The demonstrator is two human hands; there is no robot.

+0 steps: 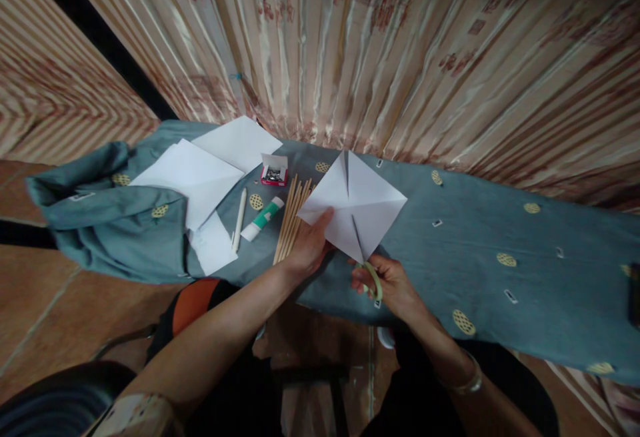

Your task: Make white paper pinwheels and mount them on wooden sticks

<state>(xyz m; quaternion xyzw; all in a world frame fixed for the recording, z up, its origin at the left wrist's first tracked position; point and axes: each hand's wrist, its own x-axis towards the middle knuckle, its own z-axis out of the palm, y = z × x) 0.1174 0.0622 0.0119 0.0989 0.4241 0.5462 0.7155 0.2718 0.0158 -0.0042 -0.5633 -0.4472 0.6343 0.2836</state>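
Note:
A creased white square of paper (375, 200) is held above the table with one corner toward me. A slit runs inward from its far corner. My left hand (315, 243) grips the paper's left side, thumb on top and the other fingers underneath. My right hand (387, 283) is closed round the yellow-green handles of a pair of scissors (373, 280). One blade lies over the paper, along the line from the near corner toward the middle; the other blade is hidden beneath.
Left of the paper lie several thin wooden sticks (290, 220), a green-and-white glue stick (263, 218), a white pen (240, 217) and a small open box (275, 173) of metal bits. White sheets (200, 173) lie farther left on the blue-green cloth (465, 243). A pleated curtain (320, 50) hangs behind.

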